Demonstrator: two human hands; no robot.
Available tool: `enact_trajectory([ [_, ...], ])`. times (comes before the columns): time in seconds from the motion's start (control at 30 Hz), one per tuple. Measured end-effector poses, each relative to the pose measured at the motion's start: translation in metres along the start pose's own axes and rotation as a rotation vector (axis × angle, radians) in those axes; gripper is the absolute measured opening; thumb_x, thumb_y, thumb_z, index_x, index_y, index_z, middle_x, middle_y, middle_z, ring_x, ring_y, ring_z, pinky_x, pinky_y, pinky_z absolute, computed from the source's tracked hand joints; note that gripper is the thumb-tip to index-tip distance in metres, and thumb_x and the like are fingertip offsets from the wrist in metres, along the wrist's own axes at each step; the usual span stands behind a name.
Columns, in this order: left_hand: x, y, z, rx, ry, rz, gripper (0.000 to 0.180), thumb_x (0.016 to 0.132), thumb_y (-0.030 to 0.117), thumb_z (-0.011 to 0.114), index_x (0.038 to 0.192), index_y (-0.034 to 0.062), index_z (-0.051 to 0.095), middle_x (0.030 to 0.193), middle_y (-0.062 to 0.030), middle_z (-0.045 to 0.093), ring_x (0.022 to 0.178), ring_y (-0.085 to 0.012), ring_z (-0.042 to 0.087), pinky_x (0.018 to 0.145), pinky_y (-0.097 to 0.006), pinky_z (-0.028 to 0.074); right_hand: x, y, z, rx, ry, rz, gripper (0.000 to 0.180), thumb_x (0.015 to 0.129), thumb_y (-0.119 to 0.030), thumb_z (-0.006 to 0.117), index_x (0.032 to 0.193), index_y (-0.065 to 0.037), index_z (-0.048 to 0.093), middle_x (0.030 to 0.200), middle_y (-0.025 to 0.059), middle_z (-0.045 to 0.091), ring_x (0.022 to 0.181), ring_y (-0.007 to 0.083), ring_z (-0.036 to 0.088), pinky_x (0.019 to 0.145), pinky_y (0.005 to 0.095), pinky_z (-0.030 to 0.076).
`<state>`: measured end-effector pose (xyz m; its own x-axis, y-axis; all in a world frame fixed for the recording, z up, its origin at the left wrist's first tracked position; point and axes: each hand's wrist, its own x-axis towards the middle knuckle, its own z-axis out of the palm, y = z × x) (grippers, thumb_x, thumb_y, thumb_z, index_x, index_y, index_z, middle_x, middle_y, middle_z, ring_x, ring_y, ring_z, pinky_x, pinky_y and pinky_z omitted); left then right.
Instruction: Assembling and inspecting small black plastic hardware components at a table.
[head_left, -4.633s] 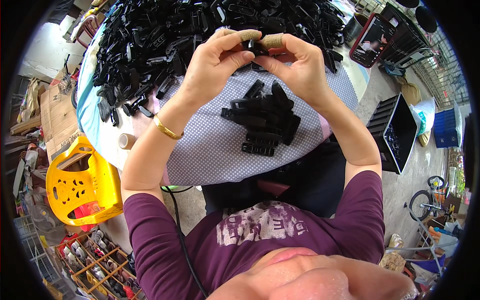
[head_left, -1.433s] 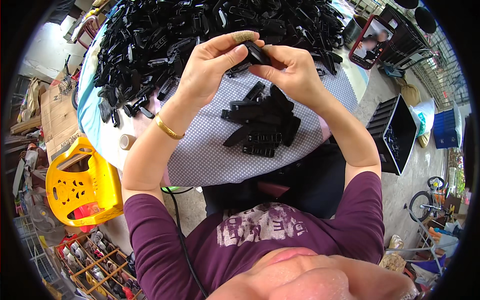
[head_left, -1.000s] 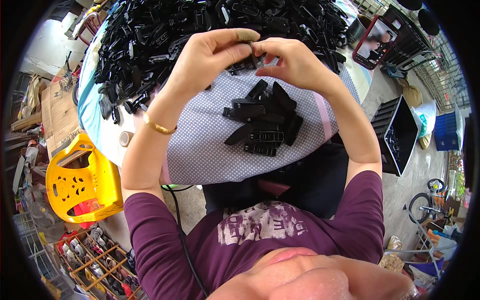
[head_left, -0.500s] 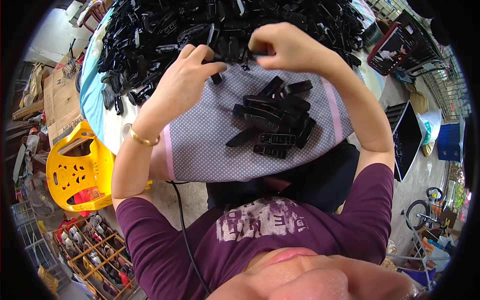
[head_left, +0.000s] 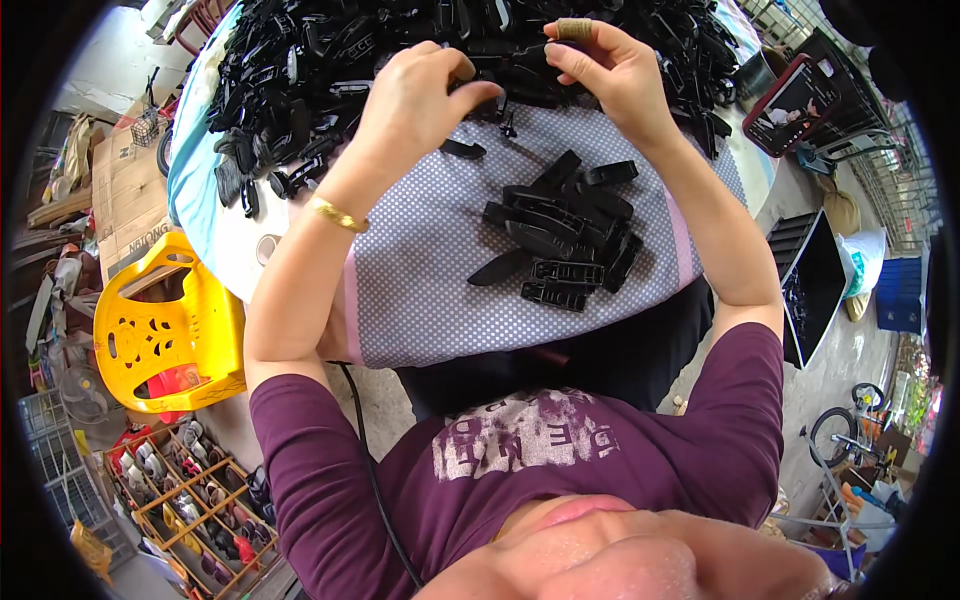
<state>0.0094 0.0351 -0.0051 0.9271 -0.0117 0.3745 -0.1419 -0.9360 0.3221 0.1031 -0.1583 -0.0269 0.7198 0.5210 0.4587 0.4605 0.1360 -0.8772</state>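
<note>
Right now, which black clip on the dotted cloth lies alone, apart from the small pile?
The black clip just below the left hand; the rest sit heaped in the small pile.

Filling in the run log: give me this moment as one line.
left hand: on black clip heap | right hand: pinching a clip at heap edge | small clip pile: on dotted cloth

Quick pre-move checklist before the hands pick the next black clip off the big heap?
1. Left hand at the edge of the big heap of black clips: ok.
2. Right hand at the heap too, wrapped fingertip raised: ok.
3. Grip of either hand on a clip: cannot tell, fingers hide it.
4. Small pile of clips resting on the dotted cloth, apart from the heap: ok.
5. Stray clip lying near the left hand: ok.
</note>
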Motion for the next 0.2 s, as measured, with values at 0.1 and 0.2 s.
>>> enact_trajectory([
  [0.1,-0.004,0.011,0.012,0.178,0.043,0.036,0.032,0.072,0.029,0.071,0.087,0.0019,0.064,0.089,-0.0121,0.057,0.091,-0.0285,0.054,0.076,-0.036,0.048,-0.006,-0.004,0.004,-0.146,-0.016,-0.137,0.025,0.080,-0.005,0.067,0.104,0.000,0.062,0.093,0.0032,0.064,0.083,0.0062,0.059,0.074,0.0189,0.048],
  [0.2,-0.007,0.016,0.017,0.242,-0.002,0.030,0.024,0.075,0.023,0.068,0.091,0.0061,0.063,0.096,-0.0120,0.053,0.098,-0.0288,0.051,0.080,-0.036,0.049,-0.009,-0.005,0.012,-0.061,-0.029,-0.090,0.026,0.080,-0.006,0.067,0.105,-0.001,0.061,0.094,0.0034,0.063,0.086,0.0069,0.060,0.076,0.0179,0.047],
])
